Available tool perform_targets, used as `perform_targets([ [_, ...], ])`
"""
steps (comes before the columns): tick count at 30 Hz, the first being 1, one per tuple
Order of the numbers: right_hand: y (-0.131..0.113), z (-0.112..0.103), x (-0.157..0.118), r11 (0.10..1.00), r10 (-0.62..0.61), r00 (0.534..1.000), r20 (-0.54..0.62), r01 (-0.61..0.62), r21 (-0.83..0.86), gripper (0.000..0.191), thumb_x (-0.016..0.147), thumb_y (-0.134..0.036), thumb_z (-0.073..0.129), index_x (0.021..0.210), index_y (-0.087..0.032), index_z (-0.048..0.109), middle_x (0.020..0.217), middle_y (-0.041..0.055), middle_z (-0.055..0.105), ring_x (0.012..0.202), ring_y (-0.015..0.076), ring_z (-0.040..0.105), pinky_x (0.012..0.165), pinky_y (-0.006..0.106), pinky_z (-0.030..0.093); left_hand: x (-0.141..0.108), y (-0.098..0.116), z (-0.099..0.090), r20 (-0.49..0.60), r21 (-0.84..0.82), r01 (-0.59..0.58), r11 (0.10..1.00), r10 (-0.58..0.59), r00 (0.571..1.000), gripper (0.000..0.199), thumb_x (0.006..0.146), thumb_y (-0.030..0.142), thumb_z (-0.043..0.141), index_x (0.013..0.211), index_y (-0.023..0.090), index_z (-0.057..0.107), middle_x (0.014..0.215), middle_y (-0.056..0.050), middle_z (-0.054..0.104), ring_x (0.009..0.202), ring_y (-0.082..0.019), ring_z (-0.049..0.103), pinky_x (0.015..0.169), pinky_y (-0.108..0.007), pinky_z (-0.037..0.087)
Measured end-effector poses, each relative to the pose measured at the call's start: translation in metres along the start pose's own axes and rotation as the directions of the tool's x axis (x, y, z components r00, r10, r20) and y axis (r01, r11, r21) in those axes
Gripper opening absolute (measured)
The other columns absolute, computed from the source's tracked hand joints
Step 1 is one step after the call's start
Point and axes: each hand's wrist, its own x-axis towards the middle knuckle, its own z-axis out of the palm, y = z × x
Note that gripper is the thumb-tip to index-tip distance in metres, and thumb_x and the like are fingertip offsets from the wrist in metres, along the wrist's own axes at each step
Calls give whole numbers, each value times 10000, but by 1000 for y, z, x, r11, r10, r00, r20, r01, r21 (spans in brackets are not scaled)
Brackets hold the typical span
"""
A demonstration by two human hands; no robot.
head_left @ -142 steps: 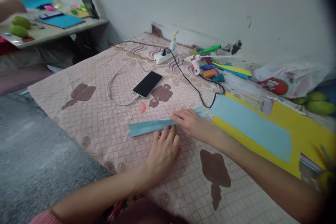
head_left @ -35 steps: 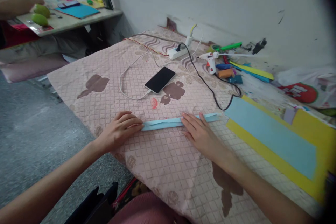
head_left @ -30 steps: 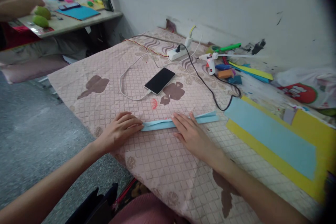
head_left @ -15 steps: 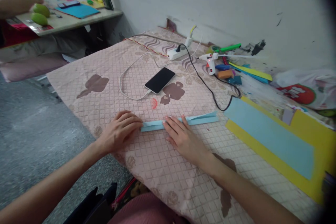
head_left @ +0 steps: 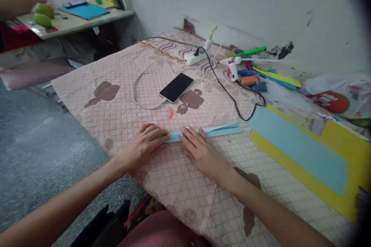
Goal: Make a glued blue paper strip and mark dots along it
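Observation:
A narrow folded strip of light blue paper (head_left: 223,129) lies across the patterned tablecloth (head_left: 124,85). My left hand (head_left: 147,142) is on the strip's left end, its fingers together and bent over the paper, covering that end. Just to the right, my right hand (head_left: 199,150) rests flat on the strip with its fingers stretched out. Past my right hand the strip's folded layers part a little toward the right end.
Behind the strip lies a phone (head_left: 176,87) on a white cable. Further back are a power strip (head_left: 195,58) and a glue gun (head_left: 232,68) with a black cord. Blue paper (head_left: 301,148) lies on yellow sheets (head_left: 348,135) at right. A person's arm (head_left: 20,2) is at the other table.
My left hand has moved right along the strip, closer to my right hand, and now covers the strip's left end. My right hand has stayed in place.

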Motion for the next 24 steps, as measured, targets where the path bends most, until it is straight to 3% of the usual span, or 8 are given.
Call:
perform_targets([
  [10,4,0,-5,999,-10,1000,-2,10,38,569,918,-375,371,1403,-92,273,1464,119,290,1374,214,164,1114,472,207,-1,3,8,21,-37,-140,989,141,990,366,897,126,429,1256,186,468,1251,-74,558,1151,-189,487,1030,-453,312],
  [24,33,-7,-40,993,97,995,-21,-98,-62,593,922,-431,324,1397,-80,279,1463,122,287,1374,229,165,1110,521,158,-2,2,11,29,-31,-118,993,119,993,332,898,137,435,1213,207,511,1232,-67,571,1138,-197,499,1021,-467,310],
])
